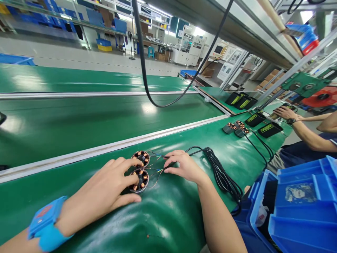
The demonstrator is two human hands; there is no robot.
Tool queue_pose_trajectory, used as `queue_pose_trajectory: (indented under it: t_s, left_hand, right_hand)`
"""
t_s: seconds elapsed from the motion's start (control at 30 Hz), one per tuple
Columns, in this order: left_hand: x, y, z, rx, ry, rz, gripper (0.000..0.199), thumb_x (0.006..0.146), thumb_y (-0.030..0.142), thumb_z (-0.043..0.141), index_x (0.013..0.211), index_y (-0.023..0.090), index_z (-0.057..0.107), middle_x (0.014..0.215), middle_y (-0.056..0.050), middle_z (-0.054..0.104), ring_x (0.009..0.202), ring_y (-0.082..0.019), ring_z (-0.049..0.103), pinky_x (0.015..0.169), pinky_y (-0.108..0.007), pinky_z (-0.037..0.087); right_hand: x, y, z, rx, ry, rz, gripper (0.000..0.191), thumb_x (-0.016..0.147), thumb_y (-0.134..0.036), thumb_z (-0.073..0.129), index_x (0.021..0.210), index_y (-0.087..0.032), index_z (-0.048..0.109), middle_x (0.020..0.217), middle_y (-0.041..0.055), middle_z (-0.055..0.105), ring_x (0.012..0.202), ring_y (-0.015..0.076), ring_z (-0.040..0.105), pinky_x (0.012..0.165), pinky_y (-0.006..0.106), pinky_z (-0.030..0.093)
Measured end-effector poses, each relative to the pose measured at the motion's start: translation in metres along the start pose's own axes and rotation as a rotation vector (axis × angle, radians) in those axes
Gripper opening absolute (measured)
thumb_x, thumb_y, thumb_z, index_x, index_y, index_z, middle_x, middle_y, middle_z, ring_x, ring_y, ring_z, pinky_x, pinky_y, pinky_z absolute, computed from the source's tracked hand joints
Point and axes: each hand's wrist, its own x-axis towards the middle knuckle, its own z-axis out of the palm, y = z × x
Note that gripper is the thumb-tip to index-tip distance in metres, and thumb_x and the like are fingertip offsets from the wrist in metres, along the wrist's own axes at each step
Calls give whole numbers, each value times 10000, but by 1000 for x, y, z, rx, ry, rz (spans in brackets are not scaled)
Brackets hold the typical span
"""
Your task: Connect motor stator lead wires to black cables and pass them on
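Observation:
Two round motor stators [140, 180] with copper windings stand side by side on the green mat. My left hand [112, 182] reaches over them from the left, fingers spread and thumb apart. One fingertip touches the far stator and another dips into the near one. Just to the right, my right hand [181, 165] pinches black cables between thumb and fingers. Thin blue, yellow-green and copper wires [158, 170] fan out from the cable ends towards the stators. Behind my right hand, the black cable bundle [219, 167] lies looped on the mat.
More stators [235, 128] and black cylindrical housings [270, 129] stand at the right. A co-worker's hand [286, 113] works beyond them. Blue bins [305, 196] sit at the lower right. A metal rail [105, 149] edges the mat; a black cable [143, 63] hangs overhead.

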Motion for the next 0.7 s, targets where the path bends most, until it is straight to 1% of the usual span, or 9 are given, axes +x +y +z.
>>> queue_pose_trajectory:
  t_s: [0.1, 0.2, 0.3, 0.37, 0.47, 0.53, 0.6, 0.63, 0.7]
  left_hand:
    - [-8, -5, 3, 48, -133, -52, 301, 905, 446, 821, 1137, 313, 682, 1588, -94, 371, 1110, -359, 585, 847, -477, 496]
    - [-5, -11, 14, 60, -263, -126, 296, 886, 404, 843, 1132, 316, 704, 1630, -101, 343, 1132, -388, 616, 860, -515, 531]
    - [9, -14, 18, 13, -393, -179, 223, 884, 394, 849, 1044, 280, 744, 1596, -104, 412, 1172, -393, 622, 913, -514, 539]
    - [18, -10, 15, -3, -424, -206, 251, 835, 355, 901, 1014, 252, 760, 1526, -115, 491, 1227, -391, 599, 976, -504, 529]
    - [24, 4, 6, -7, -464, -239, 351, 732, 377, 983, 978, 233, 778, 1386, -93, 589, 1202, -352, 606, 988, -458, 530]
    - [21, 18, 5, 33, -527, -238, 393, 700, 463, 991, 911, 205, 785, 1272, -72, 634, 1108, -317, 631, 928, -426, 540]
    - [14, 32, 8, 110, -585, -197, 432, 688, 516, 985, 825, 164, 776, 1169, -68, 653, 1015, -291, 641, 845, -407, 534]
    - [10, 39, 10, 143, -592, -171, 431, 698, 516, 978, 783, 151, 765, 1120, -70, 654, 977, -282, 641, 797, -405, 523]
    - [1, 49, 11, 164, -542, -122, 381, 771, 477, 933, 726, 151, 739, 1025, -69, 653, 916, -263, 638, 703, -405, 485]
  right_hand:
    - [-1, -1, -2, 63, -49, -44, 132, 832, -163, 860, 905, -224, 768, 1046, 26, 758, 1074, 202, 683, 1007, 343, 459]
    - [0, 1, -3, 183, -89, -44, 70, 869, -195, 801, 918, -206, 752, 967, 16, 741, 914, 166, 679, 867, 283, 495]
    - [0, 5, -5, 280, -110, 17, 129, 870, -299, 791, 936, -194, 751, 937, 21, 726, 807, 148, 643, 786, 266, 490]
    - [-1, 5, -7, 327, -154, 59, 185, 866, -350, 789, 943, -189, 739, 898, 17, 708, 764, 138, 613, 747, 258, 474]
    - [-6, 1, -9, 443, -256, 128, 258, 836, -341, 806, 952, -194, 629, 883, 0, 689, 734, 120, 556, 700, 238, 438]
    - [-12, -4, -10, 541, -360, 187, 340, 805, -285, 818, 939, -211, 515, 915, -4, 697, 742, 112, 545, 702, 229, 437]
    - [-18, -8, -11, 608, -489, 238, 417, 773, -270, 845, 906, -221, 452, 907, 1, 706, 741, 116, 564, 710, 233, 451]
    - [-21, -8, -11, 625, -537, 249, 464, 744, -302, 882, 891, -222, 448, 893, 6, 709, 747, 125, 581, 717, 240, 460]
    - [-23, -7, -12, 634, -562, 248, 557, 670, -441, 955, 894, -216, 497, 924, 31, 720, 820, 165, 632, 775, 268, 488]
